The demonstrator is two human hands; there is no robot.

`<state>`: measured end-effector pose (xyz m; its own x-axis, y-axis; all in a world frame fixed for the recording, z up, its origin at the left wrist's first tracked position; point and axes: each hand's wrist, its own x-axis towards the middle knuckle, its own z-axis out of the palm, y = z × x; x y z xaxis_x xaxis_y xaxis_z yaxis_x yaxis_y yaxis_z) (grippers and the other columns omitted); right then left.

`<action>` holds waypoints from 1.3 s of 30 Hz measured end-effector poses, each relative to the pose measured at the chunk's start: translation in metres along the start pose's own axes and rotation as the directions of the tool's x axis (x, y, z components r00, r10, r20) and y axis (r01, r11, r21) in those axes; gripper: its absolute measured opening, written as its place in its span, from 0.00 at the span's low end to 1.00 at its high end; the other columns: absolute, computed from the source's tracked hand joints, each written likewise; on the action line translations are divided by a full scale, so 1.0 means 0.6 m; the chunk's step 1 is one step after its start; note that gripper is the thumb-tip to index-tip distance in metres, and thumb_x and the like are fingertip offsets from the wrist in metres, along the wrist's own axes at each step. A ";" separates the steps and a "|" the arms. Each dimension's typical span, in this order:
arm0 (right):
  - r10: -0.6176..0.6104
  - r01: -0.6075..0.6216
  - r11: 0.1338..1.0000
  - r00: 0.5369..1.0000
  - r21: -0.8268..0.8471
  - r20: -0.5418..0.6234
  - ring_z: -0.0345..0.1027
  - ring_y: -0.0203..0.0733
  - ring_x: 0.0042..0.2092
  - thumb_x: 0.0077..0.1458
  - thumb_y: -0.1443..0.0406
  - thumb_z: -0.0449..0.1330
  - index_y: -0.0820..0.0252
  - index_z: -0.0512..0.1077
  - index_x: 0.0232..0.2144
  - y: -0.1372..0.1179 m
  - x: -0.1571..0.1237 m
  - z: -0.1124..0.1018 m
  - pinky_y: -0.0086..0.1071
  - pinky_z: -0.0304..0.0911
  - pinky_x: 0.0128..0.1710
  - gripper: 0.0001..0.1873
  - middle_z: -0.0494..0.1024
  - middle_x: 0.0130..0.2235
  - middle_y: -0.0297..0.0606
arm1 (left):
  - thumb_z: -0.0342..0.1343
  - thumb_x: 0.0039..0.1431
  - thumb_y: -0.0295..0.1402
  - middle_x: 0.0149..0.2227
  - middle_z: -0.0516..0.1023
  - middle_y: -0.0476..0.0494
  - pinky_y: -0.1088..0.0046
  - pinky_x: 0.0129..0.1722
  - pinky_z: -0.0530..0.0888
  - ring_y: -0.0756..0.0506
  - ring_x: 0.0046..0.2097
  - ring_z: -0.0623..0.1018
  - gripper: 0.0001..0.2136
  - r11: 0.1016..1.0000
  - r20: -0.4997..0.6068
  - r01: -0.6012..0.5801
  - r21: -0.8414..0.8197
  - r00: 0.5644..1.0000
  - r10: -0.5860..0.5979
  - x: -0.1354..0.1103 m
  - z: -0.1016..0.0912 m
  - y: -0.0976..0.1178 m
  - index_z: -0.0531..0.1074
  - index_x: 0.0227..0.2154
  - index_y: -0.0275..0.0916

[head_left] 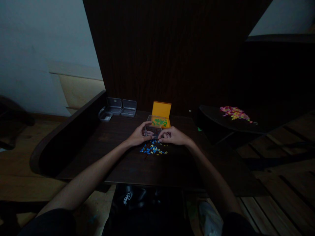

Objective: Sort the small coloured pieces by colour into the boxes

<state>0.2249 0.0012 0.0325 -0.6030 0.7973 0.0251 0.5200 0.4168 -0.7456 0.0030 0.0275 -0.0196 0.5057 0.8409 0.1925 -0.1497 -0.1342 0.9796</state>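
**Left hand [139, 135] and right hand [174, 136] hold clear box [154, 128]**

The left hand curls, half closed, around the box's left side, thumb nearer; the right pinches its right side, fingers bent. The forearms [103, 165] slant inward. The box is just beyond scattered blue and yellow pieces [153, 149] on the dark table [147, 172], before an open yellow case [161, 109].

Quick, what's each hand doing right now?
Left hand: closed on the clear plastic box.
Right hand: fingers curled at the box's right edge; cannot tell if gripping.
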 end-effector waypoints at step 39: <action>-0.017 0.031 0.993 0.992 -0.110 0.123 0.52 0.29 0.21 0.49 0.63 0.62 0.66 0.78 0.32 0.018 -0.022 0.018 0.24 0.49 0.24 0.11 0.62 0.18 0.27 | 0.68 0.42 0.27 0.52 0.70 0.38 0.64 0.44 0.77 0.48 0.41 0.78 0.34 0.998 -0.028 0.022 0.051 0.999 -0.020 -0.001 -0.002 -0.001 0.62 0.53 0.40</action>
<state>0.2317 -0.0095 0.0167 -0.6818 0.7303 -0.0439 0.5645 0.4869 -0.6665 0.0017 0.0279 -0.0203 0.4849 0.8577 0.1709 -0.0956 -0.1422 0.9852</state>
